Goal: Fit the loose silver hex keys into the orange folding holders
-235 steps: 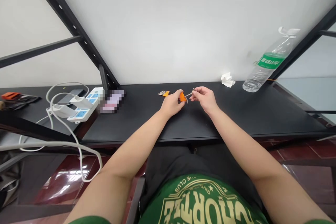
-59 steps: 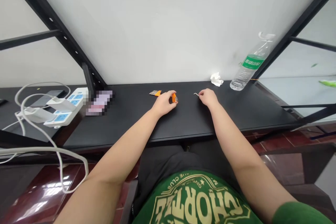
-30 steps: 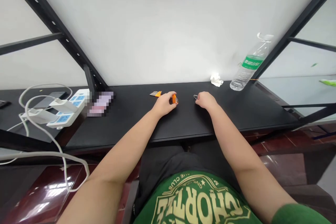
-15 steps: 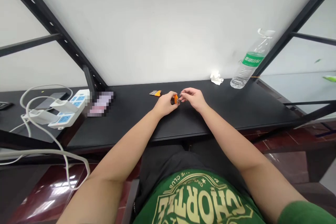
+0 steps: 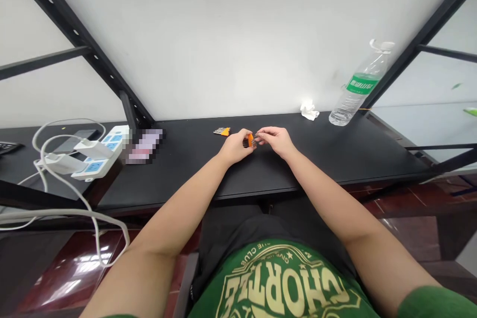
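My left hand (image 5: 235,147) is closed around a small orange bit holder (image 5: 251,139), with several thin metal bits showing at its right side. Close by on the right, my right hand (image 5: 276,139) pinches a small metal bit at the holder, its fingertips nearly touching the orange piece. How far that bit sits in the holder is too small to tell. Behind my left hand, a second orange bit holder (image 5: 225,131) lies on the black tabletop (image 5: 186,159), its metal bits pointing left.
A clear water bottle (image 5: 356,92) with a green label stands at the back right, beside a crumpled tissue (image 5: 309,110). On the left are a blurred-out phone-like item (image 5: 145,146), a white power strip (image 5: 104,154) and looping white cables (image 5: 70,184). Black frame posts (image 5: 93,54) border both sides.
My right hand has shifted very slightly, its fingertips staying by the orange holder. The whole view has drifted a little; otherwise things stand as before.
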Action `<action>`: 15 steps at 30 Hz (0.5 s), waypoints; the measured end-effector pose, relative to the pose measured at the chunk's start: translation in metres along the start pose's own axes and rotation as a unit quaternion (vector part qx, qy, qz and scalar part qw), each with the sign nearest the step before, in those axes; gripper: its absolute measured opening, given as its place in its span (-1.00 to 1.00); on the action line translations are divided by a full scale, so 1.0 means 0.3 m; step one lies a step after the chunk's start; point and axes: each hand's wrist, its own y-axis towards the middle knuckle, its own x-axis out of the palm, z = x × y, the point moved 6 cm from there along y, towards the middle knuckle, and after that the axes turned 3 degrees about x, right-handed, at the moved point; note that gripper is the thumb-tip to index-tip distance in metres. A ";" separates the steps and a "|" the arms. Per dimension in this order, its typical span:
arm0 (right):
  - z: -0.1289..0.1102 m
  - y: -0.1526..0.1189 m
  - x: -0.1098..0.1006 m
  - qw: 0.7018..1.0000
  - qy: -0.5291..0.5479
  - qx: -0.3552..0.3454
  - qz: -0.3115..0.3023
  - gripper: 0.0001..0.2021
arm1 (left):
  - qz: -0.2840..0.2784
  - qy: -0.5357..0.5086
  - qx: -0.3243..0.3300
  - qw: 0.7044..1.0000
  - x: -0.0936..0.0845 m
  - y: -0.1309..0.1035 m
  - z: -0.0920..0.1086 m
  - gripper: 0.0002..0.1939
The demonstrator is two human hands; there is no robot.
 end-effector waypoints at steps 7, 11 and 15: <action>-0.024 -0.016 0.006 0.999 -0.022 -0.024 -0.001 -0.69 | -0.007 0.003 0.003 1.000 -0.001 -0.004 0.002 -0.58; -0.021 -0.015 0.003 1.000 -0.023 -0.012 -0.003 -0.66 | -0.004 -0.005 0.010 1.000 -0.001 -0.005 0.002 -0.58; -0.024 -0.018 0.008 0.999 -0.043 -0.016 -0.019 -0.67 | 0.007 -0.024 0.015 1.000 -0.003 -0.006 0.009 -0.56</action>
